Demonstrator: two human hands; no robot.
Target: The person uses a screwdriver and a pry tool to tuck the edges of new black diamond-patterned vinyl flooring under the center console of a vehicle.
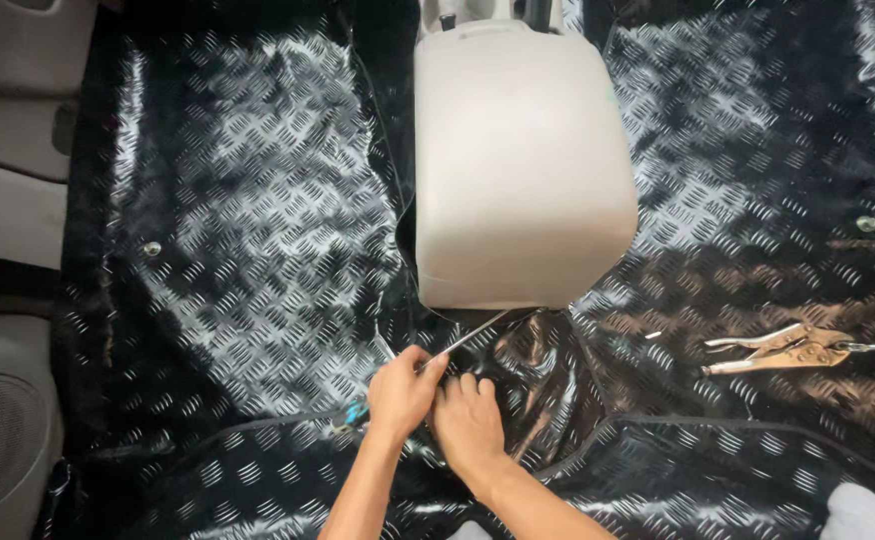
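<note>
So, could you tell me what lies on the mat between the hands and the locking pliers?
In the head view, only bare black tread-pattern mat lies between the hands and the locking pliers, creased and shiny.

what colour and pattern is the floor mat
Glossy black floor mat with a raised diamond-plate tread pattern, seen best in the head view.

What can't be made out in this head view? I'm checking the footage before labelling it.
- Thin metal tool: its tip is lost in shadow under the beige plastic console.
- Left hand and right hand: fingertips overlap, hiding the grip.
- Small blue object: too small to identify.
- Silver locking pliers: handle end cut by the right edge.
</note>
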